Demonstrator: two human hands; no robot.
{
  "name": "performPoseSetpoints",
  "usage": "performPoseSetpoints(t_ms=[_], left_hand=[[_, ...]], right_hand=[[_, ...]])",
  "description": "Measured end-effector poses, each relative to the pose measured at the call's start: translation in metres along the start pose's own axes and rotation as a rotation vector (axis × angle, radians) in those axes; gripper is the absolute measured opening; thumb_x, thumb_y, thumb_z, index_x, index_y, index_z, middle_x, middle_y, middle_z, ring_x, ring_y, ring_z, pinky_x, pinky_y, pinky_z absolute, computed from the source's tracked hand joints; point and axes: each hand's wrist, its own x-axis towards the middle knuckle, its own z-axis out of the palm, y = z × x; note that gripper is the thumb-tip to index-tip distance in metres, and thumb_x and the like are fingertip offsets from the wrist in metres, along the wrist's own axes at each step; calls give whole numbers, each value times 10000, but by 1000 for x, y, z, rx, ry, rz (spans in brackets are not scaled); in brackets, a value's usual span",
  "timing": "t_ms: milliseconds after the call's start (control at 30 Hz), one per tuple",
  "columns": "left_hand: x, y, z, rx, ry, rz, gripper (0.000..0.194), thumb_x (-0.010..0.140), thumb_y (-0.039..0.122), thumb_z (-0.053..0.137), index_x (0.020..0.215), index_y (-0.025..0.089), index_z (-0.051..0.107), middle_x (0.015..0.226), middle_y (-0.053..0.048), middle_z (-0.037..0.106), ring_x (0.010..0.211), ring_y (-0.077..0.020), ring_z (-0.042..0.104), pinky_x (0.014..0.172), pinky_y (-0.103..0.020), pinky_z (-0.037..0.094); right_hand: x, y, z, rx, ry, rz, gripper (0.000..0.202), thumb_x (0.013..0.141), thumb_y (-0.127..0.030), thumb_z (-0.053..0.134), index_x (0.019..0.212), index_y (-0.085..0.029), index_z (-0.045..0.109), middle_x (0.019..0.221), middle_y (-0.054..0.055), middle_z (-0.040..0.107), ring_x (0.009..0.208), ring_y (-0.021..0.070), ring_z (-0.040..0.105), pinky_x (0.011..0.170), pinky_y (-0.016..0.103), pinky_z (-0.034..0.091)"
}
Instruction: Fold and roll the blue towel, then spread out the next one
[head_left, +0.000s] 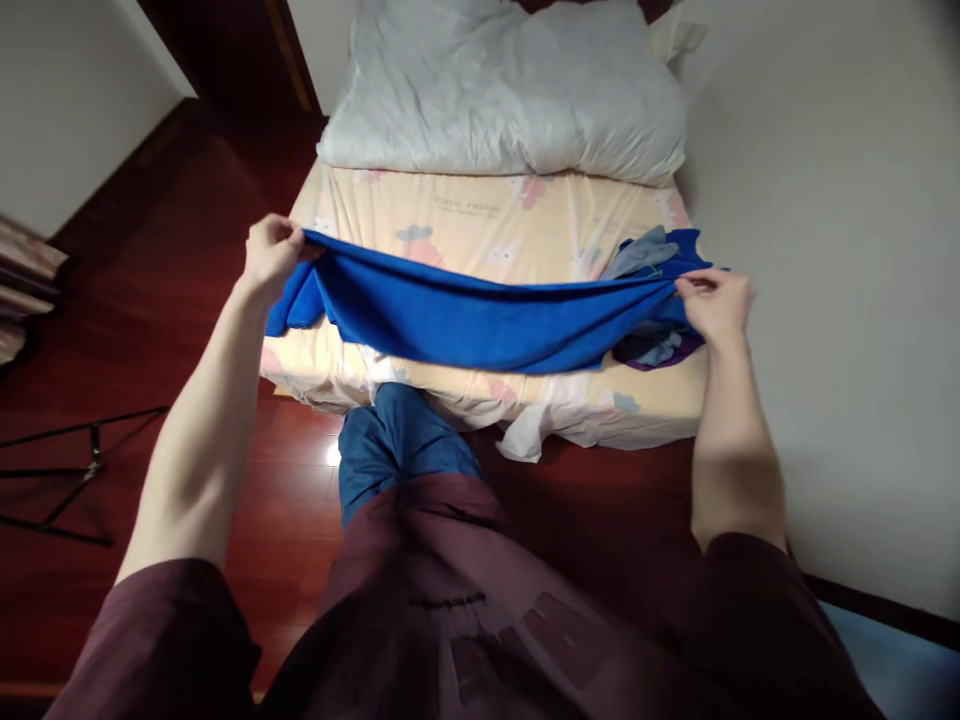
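Note:
A long blue cloth (480, 318) is stretched between my two hands above the bed, its lower edge hanging loose. My left hand (274, 255) pinches its upper left corner. The upper right end is pinched in my right hand (716, 303). Beside my left hand, a folded blue piece (304, 303) rests at the bed's left edge. A pile of clothes with a grey-blue piece (643, 254) on it lies by my right hand, partly hidden behind the blue cloth.
The bed (480, 225) has a yellow patterned sheet, and a bulky light quilt (510, 90) lies at its far end. A wall (840, 250) rises on the right. Black metal legs (94, 465) stand on the red-brown floor at the left.

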Motion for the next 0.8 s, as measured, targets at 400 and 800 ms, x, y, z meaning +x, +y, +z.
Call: performPoseSetpoints(t_ms=[400, 800], left_hand=[[-11, -21, -8, 1, 90, 368, 201, 1064, 296, 561, 1067, 106, 495, 1131, -102, 725, 1042, -104, 715, 955, -318, 541], [-140, -180, 13, 140, -142, -180, 310, 817, 482, 646, 906, 190, 594, 1022, -109, 737, 984, -221, 686, 947, -357, 534]], right_hand=[[-31, 3, 32, 184, 314, -122, 265, 966, -176, 544, 1122, -86, 738, 1181, 252, 715, 1115, 270, 708, 919, 408, 610], [-179, 64, 138, 144, -101, 175, 236, 863, -258, 589, 961, -147, 772, 1088, 151, 785, 1002, 249, 738, 1016, 454, 585]])
